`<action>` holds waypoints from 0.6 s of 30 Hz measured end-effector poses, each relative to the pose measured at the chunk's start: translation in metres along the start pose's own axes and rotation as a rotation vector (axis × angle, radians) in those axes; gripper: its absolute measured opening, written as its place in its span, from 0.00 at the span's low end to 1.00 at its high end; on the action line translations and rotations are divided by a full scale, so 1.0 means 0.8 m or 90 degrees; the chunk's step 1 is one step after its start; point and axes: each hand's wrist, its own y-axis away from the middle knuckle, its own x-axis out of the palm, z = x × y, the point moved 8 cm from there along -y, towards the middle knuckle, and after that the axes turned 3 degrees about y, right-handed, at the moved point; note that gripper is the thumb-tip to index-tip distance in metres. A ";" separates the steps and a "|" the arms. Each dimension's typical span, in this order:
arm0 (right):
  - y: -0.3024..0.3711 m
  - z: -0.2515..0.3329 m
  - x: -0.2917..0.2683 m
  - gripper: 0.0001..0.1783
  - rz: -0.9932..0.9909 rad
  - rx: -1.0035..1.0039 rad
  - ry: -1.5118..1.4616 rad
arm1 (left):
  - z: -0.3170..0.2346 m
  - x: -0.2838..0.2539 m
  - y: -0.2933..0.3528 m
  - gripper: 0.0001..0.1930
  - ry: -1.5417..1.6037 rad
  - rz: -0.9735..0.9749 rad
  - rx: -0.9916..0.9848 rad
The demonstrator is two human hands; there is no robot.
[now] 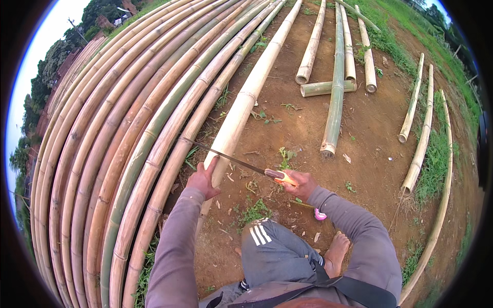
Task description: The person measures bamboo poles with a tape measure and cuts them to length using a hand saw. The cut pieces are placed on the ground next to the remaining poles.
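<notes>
A pale bamboo pole (pixel 250 95) runs away from me over the bare soil. My left hand (pixel 203 180) grips it near its close end, with the thumb lying along its top. Just beyond that thumb, the thin dark blade of a hand saw (pixel 241 162) crosses the pole. The blade's tip reaches over toward the neighbouring stacked bamboo. My right hand (pixel 301 186) is closed around the saw's orange and brown handle. Below my right wrist lies a pink tape measure (pixel 320 214) with a short yellow strip out, close to my bare foot (pixel 336 253).
Long bamboo poles (pixel 137 120) lie side by side along my left. Ahead to the right, a green bamboo pole (pixel 335 102) rests across a short bamboo piece (pixel 316 89), among several other poles. More thin poles (pixel 424 131) lie at the grassy right edge. Small weeds (pixel 255 211) grow near my knee.
</notes>
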 end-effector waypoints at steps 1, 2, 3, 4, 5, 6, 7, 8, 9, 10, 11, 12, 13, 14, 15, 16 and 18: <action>-0.025 0.019 0.007 0.28 -0.022 -0.023 0.000 | -0.003 -0.005 0.003 0.67 0.001 0.027 -0.011; -0.048 0.040 0.019 0.28 -0.033 -0.048 -0.015 | 0.006 0.003 0.003 0.68 0.000 0.008 -0.003; -0.061 0.044 0.019 0.27 -0.040 -0.030 -0.024 | 0.009 0.005 0.006 0.69 0.008 0.016 -0.035; -0.071 0.057 0.023 0.25 -0.046 -0.015 -0.038 | 0.019 0.009 0.006 0.68 0.024 -0.020 -0.026; -0.068 0.060 0.016 0.24 -0.036 0.052 -0.080 | 0.021 0.010 0.014 0.69 0.047 -0.038 -0.045; -0.062 0.054 -0.001 0.23 -0.036 0.118 -0.109 | 0.034 0.017 0.034 0.69 0.079 -0.039 -0.099; -0.042 0.057 -0.014 0.23 -0.087 0.119 -0.115 | 0.048 0.023 0.055 0.69 0.110 -0.043 -0.151; -0.013 0.056 -0.026 0.23 -0.139 0.123 -0.115 | 0.061 0.029 0.078 0.70 0.143 -0.048 -0.198; 0.021 0.048 -0.038 0.22 -0.198 0.132 -0.121 | 0.063 0.028 0.111 0.70 0.157 -0.050 -0.226; 0.058 0.041 -0.041 0.21 -0.252 0.135 -0.133 | 0.081 0.046 0.147 0.70 0.150 -0.059 -0.234; 0.101 0.022 -0.037 0.20 -0.272 0.210 -0.144 | 0.101 0.064 0.185 0.70 0.142 -0.072 -0.239; 0.148 0.005 -0.037 0.20 -0.295 0.283 -0.149 | 0.111 0.076 0.215 0.70 0.137 -0.086 -0.239; 0.191 -0.004 -0.038 0.20 -0.301 0.361 -0.190 | 0.116 0.088 0.242 0.69 0.146 -0.063 -0.264; 0.226 -0.008 -0.043 0.20 -0.311 0.434 -0.229 | 0.118 0.097 0.266 0.68 0.157 -0.044 -0.286; 0.255 -0.009 -0.047 0.19 -0.303 0.479 -0.230 | 0.117 0.106 0.281 0.67 0.163 -0.023 -0.304; 0.279 0.000 -0.058 0.19 -0.292 0.518 -0.226 | 0.120 0.111 0.290 0.66 0.163 -0.008 -0.304; 0.307 0.009 -0.080 0.18 -0.291 0.559 -0.231 | 0.129 0.112 0.283 0.64 0.167 0.013 -0.294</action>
